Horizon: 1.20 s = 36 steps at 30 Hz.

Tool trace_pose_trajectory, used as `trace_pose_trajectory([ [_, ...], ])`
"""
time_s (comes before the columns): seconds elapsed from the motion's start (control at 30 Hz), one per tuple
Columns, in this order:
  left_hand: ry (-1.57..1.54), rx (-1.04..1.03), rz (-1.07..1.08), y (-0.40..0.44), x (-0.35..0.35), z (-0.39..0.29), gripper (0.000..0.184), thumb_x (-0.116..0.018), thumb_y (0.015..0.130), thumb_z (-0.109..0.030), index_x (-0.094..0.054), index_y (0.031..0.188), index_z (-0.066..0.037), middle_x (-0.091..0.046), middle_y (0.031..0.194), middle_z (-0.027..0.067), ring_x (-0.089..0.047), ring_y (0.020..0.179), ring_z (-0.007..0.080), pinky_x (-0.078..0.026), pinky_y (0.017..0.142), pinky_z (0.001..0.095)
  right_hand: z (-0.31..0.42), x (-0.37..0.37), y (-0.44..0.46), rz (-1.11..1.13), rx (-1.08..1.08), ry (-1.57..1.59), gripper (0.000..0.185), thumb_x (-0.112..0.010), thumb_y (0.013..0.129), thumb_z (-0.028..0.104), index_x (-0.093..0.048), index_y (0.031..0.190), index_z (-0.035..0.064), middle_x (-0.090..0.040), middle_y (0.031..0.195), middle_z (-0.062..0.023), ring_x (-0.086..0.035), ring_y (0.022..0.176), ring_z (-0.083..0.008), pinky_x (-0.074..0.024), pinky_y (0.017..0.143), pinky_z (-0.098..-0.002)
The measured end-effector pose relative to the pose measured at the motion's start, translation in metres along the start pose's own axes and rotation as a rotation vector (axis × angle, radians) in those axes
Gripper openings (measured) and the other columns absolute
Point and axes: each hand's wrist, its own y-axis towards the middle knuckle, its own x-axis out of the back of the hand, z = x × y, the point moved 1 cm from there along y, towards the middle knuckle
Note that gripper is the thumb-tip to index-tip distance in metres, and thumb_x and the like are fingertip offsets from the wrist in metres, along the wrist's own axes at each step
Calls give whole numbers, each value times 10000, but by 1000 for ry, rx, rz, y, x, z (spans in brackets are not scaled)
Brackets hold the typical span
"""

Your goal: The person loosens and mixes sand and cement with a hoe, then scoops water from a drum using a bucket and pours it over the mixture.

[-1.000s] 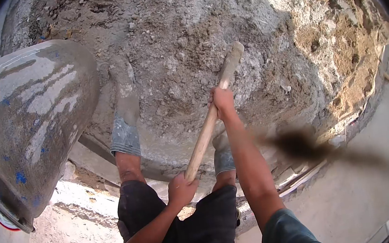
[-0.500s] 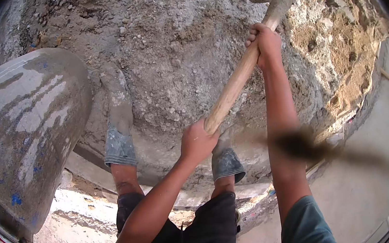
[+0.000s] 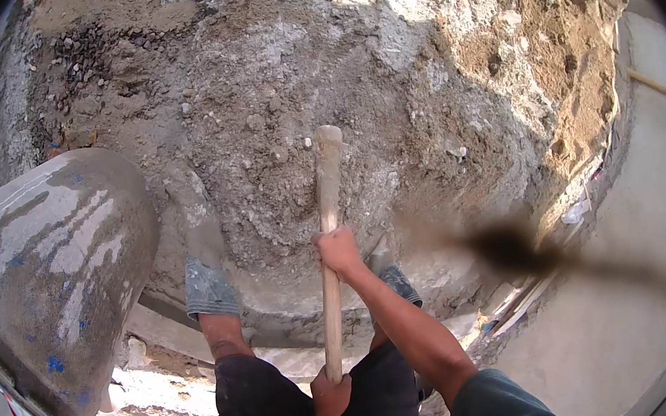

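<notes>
A long-handled hoe [image 3: 334,295] points away from me over the mound of wet, gravelly mortar mix [image 3: 257,134]. My left hand [image 3: 331,395] is closed around the butt of its wooden handle, close to my thighs. Farther up, about mid-handle, my right hand [image 3: 338,250] wraps the shaft. The hoe's mud-coated head end rests over the mix, and its blade cannot be seen, apparently down in the mix or behind the shaft.
To the left leans a large tub [image 3: 68,282] crusted with dried cement. My feet stand at the mix's near edge, in mud-caked footwear. Sunlit sandy mix [image 3: 531,59] lies at the right, beside a pale floor [image 3: 607,274]. A dark blurred object crosses the right side.
The hoe has come down from the far right and back toward me, now nearly straight ahead. Both hands moved nearer my body; the blade went out of sight.
</notes>
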Motion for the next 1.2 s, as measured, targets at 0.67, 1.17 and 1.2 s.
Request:
trace_pose_trajectory([
  [0.67, 232, -200, 203, 111, -77, -125, 359, -668, 754, -248, -618, 999, 9, -664, 847, 241, -651, 859, 418, -513, 753, 460, 38, 188, 126, -358, 9, 296, 130, -544, 793, 84, -551, 759, -42, -531, 610, -106, -545, 460, -228, -477, 429, -362],
  [1.17, 239, 110, 140, 89, -143, -93, 186, -654, 773, -109, -533, 866, -2, -547, 609, 67, -543, 454, 166, -433, 394, 323, -33, 179, 152, -391, -19, 12, 392, -601, 746, 209, -675, 946, -120, -686, 872, -271, -704, 802, -362, -560, 709, -422],
  [1.2, 227, 154, 174, 76, -158, -91, 197, -653, 766, -107, -536, 869, 14, -558, 616, 74, -555, 461, 177, -445, 402, 328, -49, 188, 154, -342, -64, 36, 396, -595, 751, 216, -675, 945, -119, -688, 868, -264, -707, 783, -351, -559, 721, -418],
])
